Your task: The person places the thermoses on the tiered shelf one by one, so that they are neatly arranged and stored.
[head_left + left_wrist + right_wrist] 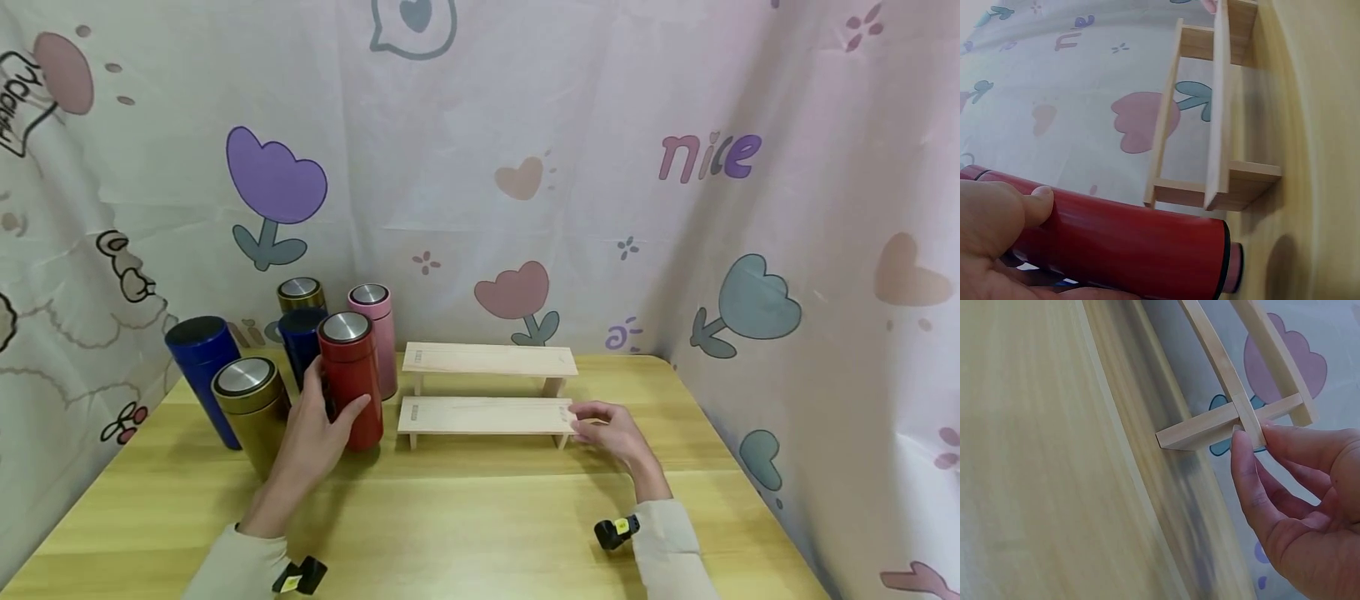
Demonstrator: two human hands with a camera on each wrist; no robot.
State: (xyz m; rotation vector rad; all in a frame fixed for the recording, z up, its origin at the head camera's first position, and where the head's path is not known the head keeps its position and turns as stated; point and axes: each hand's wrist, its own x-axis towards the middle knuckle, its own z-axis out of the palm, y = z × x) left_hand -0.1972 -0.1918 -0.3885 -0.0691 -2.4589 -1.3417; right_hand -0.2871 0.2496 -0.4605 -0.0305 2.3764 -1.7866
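Note:
My left hand (317,435) grips a red thermos bottle (352,375), thumb on the near side. In the left wrist view the red bottle (1129,244) stretches across the lower part, its base apparently just off the table. At the right end of a two-tier wooden shelf (487,415), my right hand (611,429) pinches the lower board between thumb and fingers. The right wrist view shows the fingertips (1242,440) on that board's end (1250,425). Close around the left hand stand a gold bottle (258,417), a dark blue bottle (300,333) and a pink bottle (382,342).
A taller blue bottle (202,367) stands at the far left, and another gold bottle (302,292) is at the back, partly hidden. The wooden table (480,525) ends against a patterned curtain (465,150) behind and at both sides.

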